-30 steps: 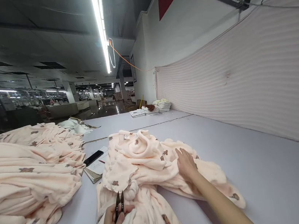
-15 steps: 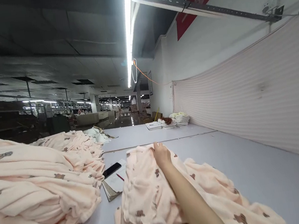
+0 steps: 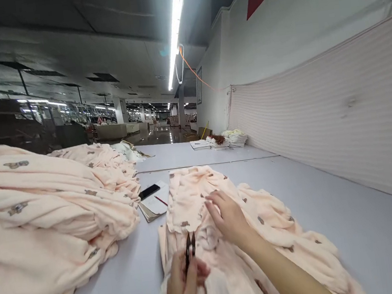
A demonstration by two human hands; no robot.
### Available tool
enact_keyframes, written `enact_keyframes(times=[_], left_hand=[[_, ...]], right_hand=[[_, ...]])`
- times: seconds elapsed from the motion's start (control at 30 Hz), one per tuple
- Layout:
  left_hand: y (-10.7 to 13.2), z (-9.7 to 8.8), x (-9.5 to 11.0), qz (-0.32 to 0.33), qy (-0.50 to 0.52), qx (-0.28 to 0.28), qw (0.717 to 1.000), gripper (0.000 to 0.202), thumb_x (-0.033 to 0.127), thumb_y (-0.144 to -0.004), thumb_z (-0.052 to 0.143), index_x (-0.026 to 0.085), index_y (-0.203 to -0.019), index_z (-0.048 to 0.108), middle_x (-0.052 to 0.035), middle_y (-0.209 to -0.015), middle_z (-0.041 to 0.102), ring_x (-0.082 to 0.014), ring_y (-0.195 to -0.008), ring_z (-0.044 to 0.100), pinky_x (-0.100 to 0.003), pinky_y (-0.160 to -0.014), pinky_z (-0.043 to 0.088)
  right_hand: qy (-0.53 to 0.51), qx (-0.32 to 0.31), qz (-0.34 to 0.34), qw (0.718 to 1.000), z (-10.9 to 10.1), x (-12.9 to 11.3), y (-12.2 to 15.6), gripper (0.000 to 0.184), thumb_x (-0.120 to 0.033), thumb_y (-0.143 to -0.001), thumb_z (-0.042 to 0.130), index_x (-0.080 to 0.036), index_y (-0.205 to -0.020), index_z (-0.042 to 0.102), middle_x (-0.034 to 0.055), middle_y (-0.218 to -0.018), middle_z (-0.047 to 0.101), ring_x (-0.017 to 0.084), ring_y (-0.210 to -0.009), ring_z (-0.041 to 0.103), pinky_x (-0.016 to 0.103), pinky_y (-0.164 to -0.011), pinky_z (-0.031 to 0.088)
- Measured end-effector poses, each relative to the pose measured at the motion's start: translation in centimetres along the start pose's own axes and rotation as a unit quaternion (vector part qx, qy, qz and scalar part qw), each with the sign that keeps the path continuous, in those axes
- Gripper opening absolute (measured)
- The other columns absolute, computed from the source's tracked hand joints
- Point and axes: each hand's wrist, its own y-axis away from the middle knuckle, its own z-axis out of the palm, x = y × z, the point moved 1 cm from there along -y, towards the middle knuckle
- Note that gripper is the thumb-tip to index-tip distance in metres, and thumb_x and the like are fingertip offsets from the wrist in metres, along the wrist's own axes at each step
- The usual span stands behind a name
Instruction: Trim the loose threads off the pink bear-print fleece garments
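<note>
A pale pink plush garment [image 3: 188, 196] with small brown bear prints lies on the table in front of me, on top of more of the same cloth. In my left hand [image 3: 184, 278] is a pair of black thread snips [image 3: 191, 250], blades pointing away from me, close to the garment's wavy near edge. My right hand [image 3: 228, 215] rests over the middle of the garment, its fingers apart and thumb stretched out. Whether its fingertips pinch any cloth is hard to see.
A large heap of the same plush [image 3: 52, 204] fills the left side. Between heap and garment lie a notebook [image 3: 156, 204], a black phone [image 3: 149, 191] and a red pen [image 3: 160, 200]. Stacked white cloths [image 3: 235, 138] stand at the table's far end, by a striped cloth-covered wall [image 3: 322, 116].
My right hand has let go of the garment's far edge and come back toward me. My left hand has come into view with the snips. The camera view has tilted down.
</note>
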Motion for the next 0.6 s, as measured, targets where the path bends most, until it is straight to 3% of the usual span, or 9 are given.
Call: enact_keyframes(times=[0.07,0.1,0.17,0.23,0.37,0.43,0.5,0.57,0.6], left_hand=[[-0.1,1.3,3.2,0.045,-0.063,-0.065,0.995,0.025,0.043,-0.089,0.047,0.023,-0.105,0.048,0.0022,-0.072,0.061,-0.0156,-0.058,0.062,-0.027,-0.053,0.049],[-0.2,2.0,4.7,0.066,-0.094,-0.107,0.988,0.020,0.038,-0.092,0.041,0.023,-0.104,0.047,0.0034,-0.070,0.058,-0.0144,-0.056,0.059,-0.026,-0.053,0.048],[-0.1,3.0,6.8,0.089,-0.119,-0.146,0.978,0.015,0.031,-0.093,0.038,0.023,-0.101,0.048,0.0033,-0.070,0.056,-0.0149,-0.060,0.059,-0.026,-0.056,0.048],[0.5,3.5,8.2,0.105,-0.134,-0.169,0.971,0.014,0.025,-0.089,0.045,0.023,-0.101,0.051,-0.0002,-0.082,0.060,-0.0177,-0.078,0.061,-0.029,-0.069,0.050],[3.2,2.6,9.5,0.093,-0.148,-0.225,0.959,0.033,0.020,-0.083,0.053,0.025,-0.115,0.050,-0.0077,-0.123,0.054,-0.0227,-0.110,0.054,-0.035,-0.087,0.050],[5.0,1.9,9.5,0.087,-0.164,-0.234,0.954,0.042,0.022,-0.083,0.052,0.028,-0.124,0.044,-0.0086,-0.135,0.047,-0.0233,-0.119,0.049,-0.037,-0.090,0.050],[6.8,1.3,9.1,0.119,-0.219,-0.265,0.931,0.053,0.021,-0.079,0.058,0.032,-0.129,0.043,-0.0063,-0.144,0.040,-0.0249,-0.131,0.038,-0.043,-0.103,0.040],[7.7,0.7,8.4,0.154,-0.279,-0.308,0.897,0.045,0.019,-0.076,0.060,0.033,-0.119,0.056,-0.0026,-0.147,0.040,-0.0267,-0.135,0.032,-0.047,-0.111,0.028],[7.5,0.2,8.2,0.150,-0.282,-0.300,0.899,0.036,0.020,-0.076,0.060,0.030,-0.110,0.063,-0.0037,-0.141,0.048,-0.0282,-0.132,0.038,-0.047,-0.111,0.028]], right_hand=[[-0.088,-0.065,0.014,0.994,-0.9,-2.4,4.3,0.032,-0.043,-0.093,0.046,-0.020,-0.088,0.067,0.0061,-0.089,0.069,0.023,-0.089,0.063,0.034,-0.081,0.048],[-0.135,-0.091,0.026,0.986,-1.1,-3.4,6.0,0.037,-0.047,-0.092,0.046,-0.019,-0.078,0.066,0.0024,-0.070,0.067,0.019,-0.071,0.064,0.029,-0.067,0.050],[-0.226,-0.106,0.056,0.967,-0.8,-4.5,8.3,0.043,-0.049,-0.092,0.043,-0.018,-0.071,0.063,-0.0026,-0.051,0.056,0.013,-0.047,0.056,0.022,-0.047,0.043],[-0.302,-0.067,0.079,0.948,-0.4,-5.0,9.6,0.040,-0.050,-0.091,0.045,-0.017,-0.077,0.063,-0.0025,-0.055,0.057,0.012,-0.048,0.054,0.021,-0.046,0.041],[-0.397,0.037,0.099,0.912,-0.1,-5.1,11.2,0.032,-0.048,-0.085,0.057,-0.019,-0.095,0.067,0.0031,-0.086,0.068,0.017,-0.079,0.062,0.026,-0.072,0.047],[-0.416,0.079,0.117,0.898,-0.2,-4.8,12.0,0.034,-0.048,-0.085,0.056,-0.019,-0.100,0.066,0.0046,-0.088,0.069,0.018,-0.079,0.063,0.028,-0.073,0.047],[-0.418,0.123,0.132,0.891,-0.5,-4.2,12.7,0.036,-0.049,-0.086,0.055,-0.019,-0.102,0.065,0.0046,-0.083,0.069,0.018,-0.076,0.062,0.028,-0.069,0.047],[-0.405,0.166,0.141,0.888,-1.1,-3.3,13.6,0.035,-0.048,-0.086,0.055,-0.020,-0.105,0.062,0.0027,-0.078,0.068,0.017,-0.076,0.061,0.026,-0.067,0.046],[-0.396,0.182,0.146,0.888,-1.5,-2.9,14.2,0.034,-0.047,-0.086,0.055,-0.020,-0.106,0.060,0.0017,-0.077,0.066,0.016,-0.075,0.059,0.024,-0.064,0.045]])
